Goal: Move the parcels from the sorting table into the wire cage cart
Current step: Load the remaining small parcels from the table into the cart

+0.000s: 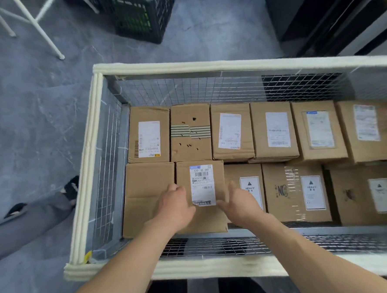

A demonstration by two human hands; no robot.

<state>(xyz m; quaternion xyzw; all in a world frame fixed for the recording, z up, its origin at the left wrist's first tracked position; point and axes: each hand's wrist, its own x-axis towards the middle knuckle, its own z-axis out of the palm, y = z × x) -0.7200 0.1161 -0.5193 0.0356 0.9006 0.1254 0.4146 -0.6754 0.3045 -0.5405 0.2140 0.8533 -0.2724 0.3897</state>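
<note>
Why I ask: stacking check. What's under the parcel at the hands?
Hidden: the parcel covers whatever it rests on. Only the HEAVY box beside it and mesh at its near edge show.

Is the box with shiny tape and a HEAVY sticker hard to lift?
Probably heavy: the taped box carries a HEAVY label. Its cardboard looks stiff, so it likely won't flop. Sitting flat, it seems unlikely to tip.

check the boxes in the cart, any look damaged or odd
Yes. In the back row of the wire cage cart, the second box from the left has several dark holes in its top, and its striped tape looks torn and misaligned. Unlike its back-row neighbours, it shows no shipping label.
</note>
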